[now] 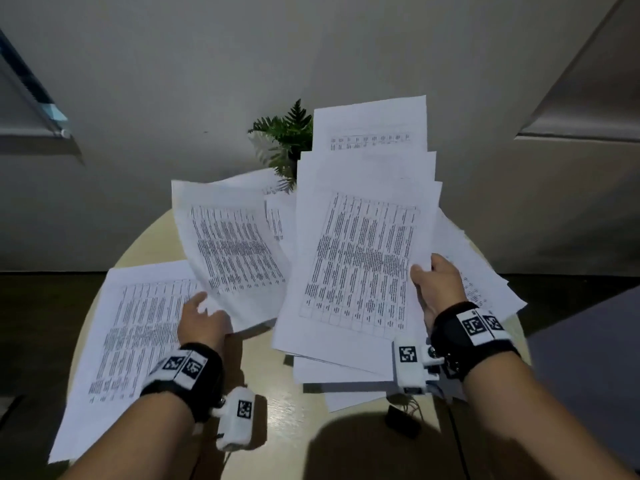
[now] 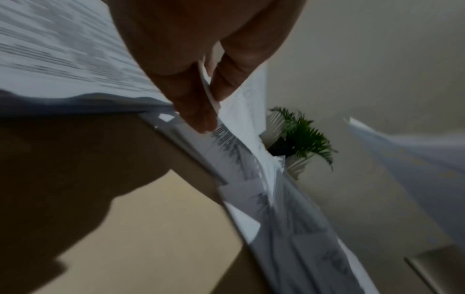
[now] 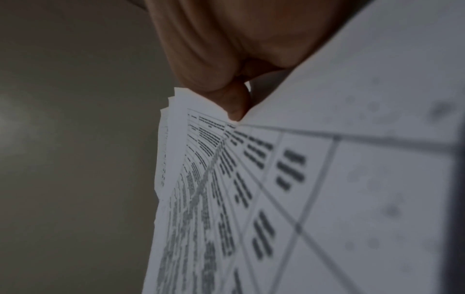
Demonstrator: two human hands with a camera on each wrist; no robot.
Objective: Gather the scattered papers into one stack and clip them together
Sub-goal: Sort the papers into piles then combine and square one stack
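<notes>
Printed white sheets lie over a round beige table (image 1: 277, 427). My right hand (image 1: 437, 289) grips a fanned stack of several sheets (image 1: 360, 258) by its right edge, lifted and tilted off the table; in the right wrist view the thumb (image 3: 236, 103) presses on the stack (image 3: 276, 199). My left hand (image 1: 202, 322) pinches the near edge of one raised sheet (image 1: 232, 244); the left wrist view shows thumb and finger (image 2: 198, 111) on that sheet (image 2: 239, 111). Another sheet (image 1: 135, 341) lies flat at the left. A small black clip (image 1: 403, 422) sits near the front.
A small green potted plant (image 1: 287, 140) stands at the table's far edge by the wall. More loose sheets (image 1: 485, 282) lie under and right of my right hand. A grey surface (image 1: 588, 375) is at the right. Dark floor surrounds the table.
</notes>
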